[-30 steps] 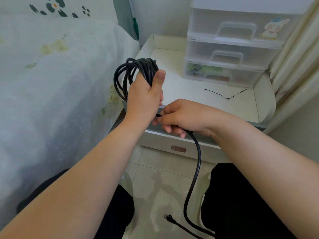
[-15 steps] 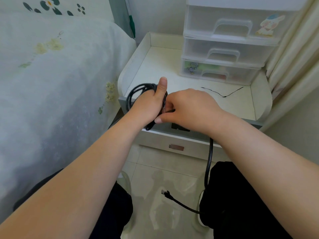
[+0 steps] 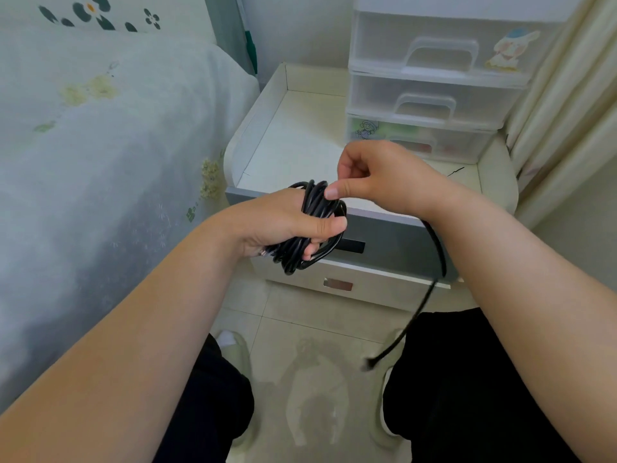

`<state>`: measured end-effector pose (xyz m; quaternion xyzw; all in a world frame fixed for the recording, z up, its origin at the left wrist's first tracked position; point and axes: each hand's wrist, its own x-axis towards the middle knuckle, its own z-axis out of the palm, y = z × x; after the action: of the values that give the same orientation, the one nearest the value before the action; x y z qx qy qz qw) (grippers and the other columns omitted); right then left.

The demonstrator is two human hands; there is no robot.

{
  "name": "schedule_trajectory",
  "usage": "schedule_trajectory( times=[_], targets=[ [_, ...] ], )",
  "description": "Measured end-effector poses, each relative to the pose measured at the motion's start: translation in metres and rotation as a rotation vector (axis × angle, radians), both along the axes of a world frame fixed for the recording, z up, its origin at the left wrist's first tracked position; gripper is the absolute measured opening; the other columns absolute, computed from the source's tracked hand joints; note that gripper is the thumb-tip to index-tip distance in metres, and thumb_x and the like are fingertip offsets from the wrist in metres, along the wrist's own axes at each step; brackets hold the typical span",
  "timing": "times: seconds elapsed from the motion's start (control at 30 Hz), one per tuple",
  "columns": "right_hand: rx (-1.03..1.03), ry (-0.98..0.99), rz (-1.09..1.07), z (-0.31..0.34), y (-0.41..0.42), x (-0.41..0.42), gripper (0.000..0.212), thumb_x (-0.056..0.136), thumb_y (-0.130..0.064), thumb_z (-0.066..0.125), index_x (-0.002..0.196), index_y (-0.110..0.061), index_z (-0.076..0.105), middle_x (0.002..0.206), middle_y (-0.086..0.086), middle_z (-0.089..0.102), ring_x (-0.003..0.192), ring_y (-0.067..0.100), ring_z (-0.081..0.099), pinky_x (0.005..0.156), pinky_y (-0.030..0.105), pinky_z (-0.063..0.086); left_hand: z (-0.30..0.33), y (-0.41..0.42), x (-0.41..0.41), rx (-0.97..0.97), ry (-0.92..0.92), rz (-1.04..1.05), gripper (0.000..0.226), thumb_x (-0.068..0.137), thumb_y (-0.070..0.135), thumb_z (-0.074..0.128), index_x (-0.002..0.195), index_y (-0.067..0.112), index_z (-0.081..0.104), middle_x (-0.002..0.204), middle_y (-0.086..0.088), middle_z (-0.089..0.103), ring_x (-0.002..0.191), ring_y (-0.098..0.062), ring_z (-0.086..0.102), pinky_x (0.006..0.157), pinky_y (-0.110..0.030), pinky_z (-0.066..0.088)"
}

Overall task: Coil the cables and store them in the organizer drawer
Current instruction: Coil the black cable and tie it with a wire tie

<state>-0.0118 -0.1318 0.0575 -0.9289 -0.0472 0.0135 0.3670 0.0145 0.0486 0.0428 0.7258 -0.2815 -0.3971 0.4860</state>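
- Coil (image 3: pixel 312 225) of black cable sits bunched in the left hand (image 3: pixel 283 222), fingers and thumb wrapped tight around it, just in front of the nightstand (image 3: pixel 300 135).
- Right hand (image 3: pixel 377 175) hovers just above the coil, fingers curled; the loose tail (image 3: pixel 430 262) runs from under its wrist and hangs toward the floor.
- Organizer (image 3: pixel 434 95) stands at the nightstand's back, drawers closed.

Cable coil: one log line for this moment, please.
step: coiling | left hand: grips coil | right hand: wraps tail, plug end hanging | organizer: drawers closed
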Motion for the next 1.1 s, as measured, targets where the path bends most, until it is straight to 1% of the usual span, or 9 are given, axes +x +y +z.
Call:
schedule_trajectory(
  times=[0.13,0.2,0.3,0.47,0.6,0.77,0.87,0.97,1.1],
  targets=[
    [0.055,-0.006,0.008,-0.004,-0.003,0.004,0.030,0.076,-0.038,0.075,0.083,-0.013,0.060,0.069,-0.003,0.052,0.061,0.010,0.043,0.059,0.025,0.036,0.000,-0.001,-0.003,0.019,0.024,0.051,0.031,0.094,0.027,0.055,0.067,0.011,0.053,0.053,0.003,0.057,0.048,-0.011,0.054,0.050,-0.020,0.048],
    [0.089,-0.018,0.012,-0.005,-0.004,0.005,0.026,0.077,-0.037,0.074,0.080,-0.016,0.059,0.067,-0.005,0.051,0.058,0.007,0.042,0.056,0.021,0.036,0.000,-0.001,-0.004,0.002,0.003,0.078,0.032,0.093,0.032,0.053,0.072,0.007,0.053,0.051,0.003,0.059,0.047,-0.009,0.056,0.048,-0.018,0.047],
    [0.133,-0.057,-0.032,-0.004,-0.009,0.007,0.026,0.080,-0.036,0.072,0.076,-0.015,0.057,0.057,-0.009,0.043,0.047,0.001,0.036,0.048,0.012,0.031,-0.002,0.001,0.000,-0.081,0.033,0.112,0.039,0.089,0.044,0.056,0.088,0.005,0.052,0.052,0.002,0.055,0.045,-0.013,0.052,0.051,-0.024,0.048],
    [0.410,-0.022,-0.032,-0.008,-0.020,0.009,0.032,0.092,-0.031,0.059,0.066,-0.013,0.053,0.047,-0.008,0.044,0.042,0.010,0.038,0.044,0.023,0.038,0.004,0.009,0.005,-0.298,0.255,0.095,0.040,0.088,0.047,0.044,0.087,0.007,0.049,0.046,0.004,0.043,0.037,-0.009,0.041,0.045,-0.023,0.043],
    [0.539,0.002,0.034,-0.013,-0.022,0.013,0.037,0.095,-0.033,0.053,0.060,-0.019,0.053,0.051,0.000,0.040,0.044,0.015,0.034,0.045,0.027,0.037,0.006,0.012,0.004,-0.430,0.416,0.029,0.041,0.087,0.048,0.035,0.087,0.009,0.047,0.044,0.009,0.043,0.034,-0.003,0.040,0.043,-0.019,0.042],
    [0.843,0.039,0.019,-0.022,-0.015,0.016,0.031,0.099,-0.028,0.043,0.074,-0.011,0.046,0.054,-0.002,0.041,0.046,0.011,0.031,0.042,0.022,0.031,0.012,0.017,0.012,-0.765,0.746,-0.040,0.043,0.083,0.049,0.049,0.090,0.007,0.055,0.048,0.008,0.052,0.038,-0.003,0.051,0.045,-0.020,0.047],
    [0.980,0.094,-0.033,-0.033,0.003,0.018,0.027,0.100,-0.018,0.043,0.075,-0.013,0.049,0.055,0.000,0.043,0.043,0.009,0.030,0.039,0.019,0.023,0.018,0.019,0.015,-0.912,0.858,0.081,0.048,0.083,0.053,0.051,0.089,0.006,0.052,0.048,0.005,0.053,0.039,-0.006,0.052,0.045,-0.022,0.049],
    [0.913,0.096,-0.078,-0.043,0.020,0.017,0.025,0.098,-0.014,0.046,0.075,-0.019,0.055,0.054,0.002,0.044,0.044,0.012,0.032,0.044,0.023,0.020,0.020,0.015,0.015,-0.997,0.887,0.265,0.050,0.086,0.057,0.041,0.085,0.007,0.050,0.045,0.006,0.050,0.037,-0.005,0.050,0.044,-0.020,0.047],
    [0.642,-0.007,-0.100,-0.048,0.035,0.017,0.015,0.101,-0.019,0.042,0.096,-0.016,0.056,0.058,-0.002,0.050,0.045,0.012,0.042,0.047,0.028,0.044,0.021,0.014,0.021,-1.090,0.886,0.540,0.051,0.093,0.058,0.041,0.080,0.009,0.048,0.044,0.007,0.047,0.037,-0.004,0.049,0.043,-0.018,0.045]
  ],
)
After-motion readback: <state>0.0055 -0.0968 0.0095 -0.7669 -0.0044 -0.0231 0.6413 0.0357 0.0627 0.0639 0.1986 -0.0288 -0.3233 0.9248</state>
